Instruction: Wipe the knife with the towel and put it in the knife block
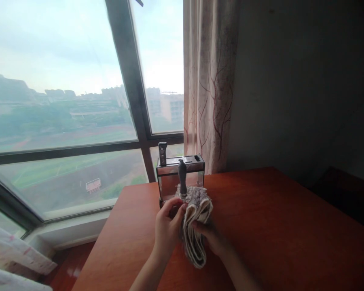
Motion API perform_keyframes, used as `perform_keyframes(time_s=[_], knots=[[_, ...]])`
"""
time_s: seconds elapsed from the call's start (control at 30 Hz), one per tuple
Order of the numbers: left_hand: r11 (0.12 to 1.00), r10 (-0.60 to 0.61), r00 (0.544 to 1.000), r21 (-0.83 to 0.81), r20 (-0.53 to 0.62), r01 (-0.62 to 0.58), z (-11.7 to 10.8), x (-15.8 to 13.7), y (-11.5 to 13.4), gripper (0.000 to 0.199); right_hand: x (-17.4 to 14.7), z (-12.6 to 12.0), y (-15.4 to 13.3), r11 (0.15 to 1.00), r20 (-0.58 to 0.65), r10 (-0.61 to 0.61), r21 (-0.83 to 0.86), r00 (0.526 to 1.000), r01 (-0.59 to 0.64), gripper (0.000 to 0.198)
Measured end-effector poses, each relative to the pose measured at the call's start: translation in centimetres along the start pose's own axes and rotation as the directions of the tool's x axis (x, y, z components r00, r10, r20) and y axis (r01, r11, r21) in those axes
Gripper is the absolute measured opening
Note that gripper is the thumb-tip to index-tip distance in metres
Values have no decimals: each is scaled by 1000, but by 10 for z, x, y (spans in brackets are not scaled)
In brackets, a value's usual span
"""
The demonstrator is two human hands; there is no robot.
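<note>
A thick folded towel (197, 226), grey and cream, is bunched above the table in front of me. My right hand (210, 236) grips it from the right, thumb pressed on its folds. My left hand (170, 220) is closed in a pinch at the towel's left edge. Just above those fingertips a dark grey ridged handle (182, 176) points upward; its lower end disappears behind the towel and fingers, so I cannot tell what tool it belongs to. Behind stands a clear-sided knife block (200, 166) with a dark slotted top, holding a black-handled knife (162, 154) at its left end.
The reddish-brown wooden table (261, 226) extends to both sides. Beyond its left and back edges are a large window (63, 101) and a sill (75, 230). A patterned curtain (210, 89) hangs behind the block, and a dark wall (291, 93) is on the right.
</note>
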State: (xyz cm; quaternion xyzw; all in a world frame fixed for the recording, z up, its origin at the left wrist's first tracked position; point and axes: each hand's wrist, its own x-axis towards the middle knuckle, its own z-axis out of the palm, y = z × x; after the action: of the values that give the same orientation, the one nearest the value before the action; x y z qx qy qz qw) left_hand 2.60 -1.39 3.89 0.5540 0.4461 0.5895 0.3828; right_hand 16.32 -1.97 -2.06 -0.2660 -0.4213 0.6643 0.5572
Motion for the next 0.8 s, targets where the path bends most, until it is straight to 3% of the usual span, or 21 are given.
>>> perform_keyframes(time_s=[0.1, 0.17, 0.33, 0.47, 0.57, 0.67, 0.8], knots=[[981, 167, 984, 91, 65, -172, 0, 4, -5, 13, -1, 1, 3, 996, -11, -33, -78, 999, 32, 51], [976, 187, 976, 90, 108, -197, 0, 8, -9, 12, -1, 3, 3, 995, -33, -40, -98, 999, 37, 54], [993, 114, 984, -16, 137, -113, -2, 10, -12, 19, -2, 9, -8, 981, -32, -85, -178, 996, 78, 53], [989, -26, 987, -138, 157, 48, -6, 15, 5, 34, -3, 9, -15, 982, -13, -109, -155, 994, 105, 51], [986, -29, 991, -160, 127, 50, -9, 27, 24, 35, -3, 6, -11, 989, 24, -91, -117, 996, 94, 52], [985, -41, 983, -158, 178, 69, -7, 46, 39, 38, -2, 1, -3, 995, 65, -23, -96, 998, 30, 51], [984, -32, 966, -163, 256, 76, 3, 60, 45, 32, -4, 1, -1, 998, -27, 56, 8, 998, -56, 40]])
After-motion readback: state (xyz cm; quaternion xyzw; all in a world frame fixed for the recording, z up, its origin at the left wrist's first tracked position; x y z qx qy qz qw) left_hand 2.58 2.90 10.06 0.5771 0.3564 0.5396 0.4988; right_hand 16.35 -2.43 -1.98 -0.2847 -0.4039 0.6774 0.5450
